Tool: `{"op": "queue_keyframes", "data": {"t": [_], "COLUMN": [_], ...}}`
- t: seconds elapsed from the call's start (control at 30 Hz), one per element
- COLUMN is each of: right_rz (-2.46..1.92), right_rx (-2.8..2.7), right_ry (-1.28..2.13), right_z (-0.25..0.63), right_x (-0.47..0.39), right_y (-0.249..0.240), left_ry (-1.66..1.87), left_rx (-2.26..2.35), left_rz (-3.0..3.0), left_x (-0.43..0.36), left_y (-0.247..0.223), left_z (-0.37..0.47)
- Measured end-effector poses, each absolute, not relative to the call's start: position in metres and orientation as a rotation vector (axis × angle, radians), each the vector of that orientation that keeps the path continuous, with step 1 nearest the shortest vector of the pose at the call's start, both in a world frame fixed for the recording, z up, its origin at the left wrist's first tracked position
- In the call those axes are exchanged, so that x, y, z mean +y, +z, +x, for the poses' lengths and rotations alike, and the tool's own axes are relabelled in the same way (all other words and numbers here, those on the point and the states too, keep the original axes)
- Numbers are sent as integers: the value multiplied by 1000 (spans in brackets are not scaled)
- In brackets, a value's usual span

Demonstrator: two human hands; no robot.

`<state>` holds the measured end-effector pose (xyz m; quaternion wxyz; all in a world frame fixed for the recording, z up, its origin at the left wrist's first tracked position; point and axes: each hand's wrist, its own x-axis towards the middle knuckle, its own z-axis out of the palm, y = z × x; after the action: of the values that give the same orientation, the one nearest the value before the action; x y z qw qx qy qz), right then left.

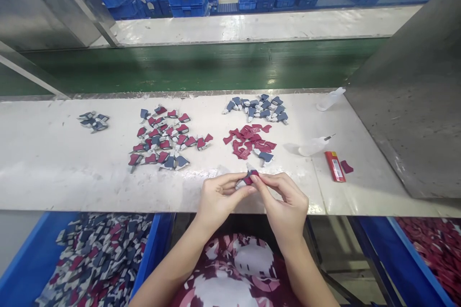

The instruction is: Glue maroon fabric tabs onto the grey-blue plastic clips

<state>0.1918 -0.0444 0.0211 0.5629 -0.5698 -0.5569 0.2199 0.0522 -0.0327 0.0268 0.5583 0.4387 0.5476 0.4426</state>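
Observation:
Between my two hands, over the front of the white bench, is a small grey and dark blue plastic part (242, 183) with a dark red piece (248, 180) on it. My left hand (220, 196) pinches the part from the left. My right hand (284, 201) has its thumb and fingertips closed on the dark red piece at the right side. Just beyond my hands lie a blue and white part (265, 157) and a pile of flat dark red pieces (248, 140). Fingertips partly hide the held part.
Assembled parts (163, 136) lie in a group at left, a smaller group (93, 121) beyond. Blue-grey parts (264, 108) lie behind the red pile. At right are two squeeze bottles (313, 146) and a red lighter (334, 167). Blue bins (154, 244) (414, 259) stand below the bench.

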Motion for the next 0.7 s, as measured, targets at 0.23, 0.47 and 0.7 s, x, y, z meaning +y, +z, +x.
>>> {"op": "queue_keyframes", "data": {"t": [0.23, 0.47, 0.7], "right_rz": [-1309, -1314, -1146], "right_rx": [-1425, -1346, -1406], "right_ry": [342, 463, 1111], "right_z": [191, 203, 223], "right_x": [-43, -43, -34], "right_y": [23, 19, 25], "left_ry": [1103, 1129, 1089], "left_rx": [1268, 1272, 1260], "left_rz": [960, 939, 973], "left_x": [-33, -32, -33], "left_y": [29, 36, 43], "left_z": [56, 57, 57]}}
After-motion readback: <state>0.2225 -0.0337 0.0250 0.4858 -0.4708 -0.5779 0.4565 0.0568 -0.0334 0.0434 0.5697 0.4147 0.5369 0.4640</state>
